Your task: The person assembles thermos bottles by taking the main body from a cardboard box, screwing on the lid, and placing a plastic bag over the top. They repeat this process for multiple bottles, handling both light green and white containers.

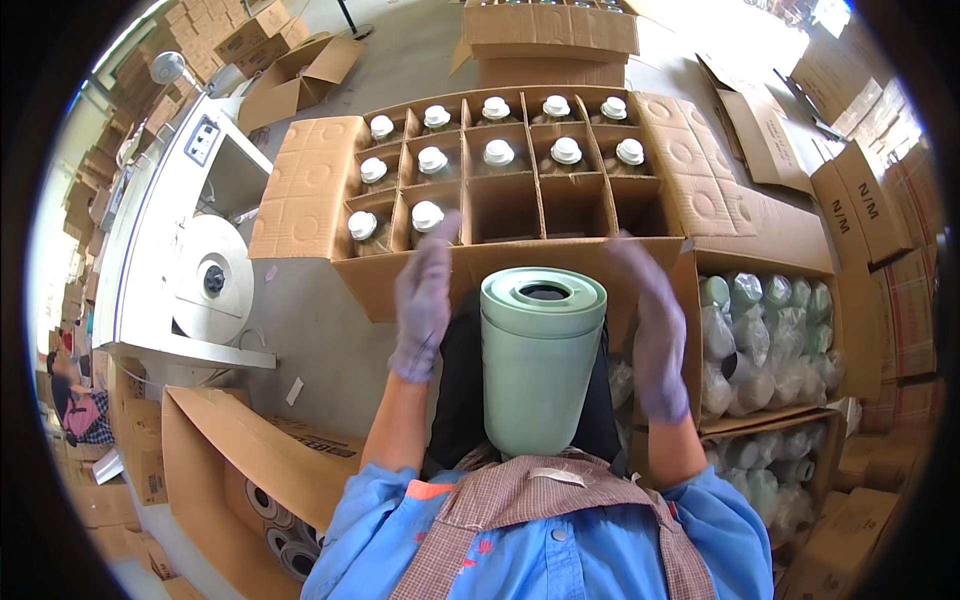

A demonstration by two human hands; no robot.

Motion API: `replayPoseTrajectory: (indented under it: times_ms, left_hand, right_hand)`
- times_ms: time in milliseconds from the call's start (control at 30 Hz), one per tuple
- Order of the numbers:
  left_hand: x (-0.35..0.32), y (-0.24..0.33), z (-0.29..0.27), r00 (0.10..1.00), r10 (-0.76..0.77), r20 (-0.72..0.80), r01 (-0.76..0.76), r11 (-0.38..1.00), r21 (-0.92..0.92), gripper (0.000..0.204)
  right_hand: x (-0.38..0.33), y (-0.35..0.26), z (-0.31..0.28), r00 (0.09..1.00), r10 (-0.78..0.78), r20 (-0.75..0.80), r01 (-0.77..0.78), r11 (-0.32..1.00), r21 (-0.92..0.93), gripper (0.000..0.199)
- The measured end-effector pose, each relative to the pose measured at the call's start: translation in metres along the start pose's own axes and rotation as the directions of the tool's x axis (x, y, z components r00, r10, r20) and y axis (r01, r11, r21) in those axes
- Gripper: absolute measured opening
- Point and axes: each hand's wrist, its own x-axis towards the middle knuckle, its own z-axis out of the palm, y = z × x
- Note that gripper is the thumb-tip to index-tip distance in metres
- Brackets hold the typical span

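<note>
A pale green cylinder with a thick collar and a dark round hole in its top stands upright, close to my lap. My left hand, in a greyish-purple glove, is raised to its left with fingers stretched. On the other side my right hand, gloved the same way, is also flat and open. Neither hand touches the cylinder. Just beyond them lies an open carton with cardboard dividers. White-capped clear bottles stand in its two back rows and in the two left compartments of its front row.
At left is a white machine with a large white reel. Cartons at right hold plastic-wrapped green and white pieces. An open box with grey rolls sits at lower left. Another carton stands behind.
</note>
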Motion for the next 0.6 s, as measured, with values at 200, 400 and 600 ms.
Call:
replayPoseTrajectory:
  times_ms: [200, 400, 600]
  left_hand:
    - [-0.006, -0.003, 0.016, 0.922, 0.144, 0.358, -0.219, 0.959, 0.178, 0.059]
    - [0.003, 0.020, -0.003, 0.998, 0.064, 0.024, -0.059, 0.984, -0.169, 0.044]
    - [0.009, -0.018, -0.008, 0.969, -0.246, 0.010, 0.245, 0.968, 0.056, 0.036]
  right_hand:
    - [-0.028, 0.016, 0.026, 0.981, 0.188, -0.055, -0.185, 0.981, 0.055, 0.068]
    - [-0.019, -0.008, 0.006, 0.937, 0.304, -0.173, -0.287, 0.951, 0.116, 0.054]
    - [-0.031, -0.006, -0.002, 0.986, 0.071, 0.152, -0.045, 0.984, -0.172, 0.046]
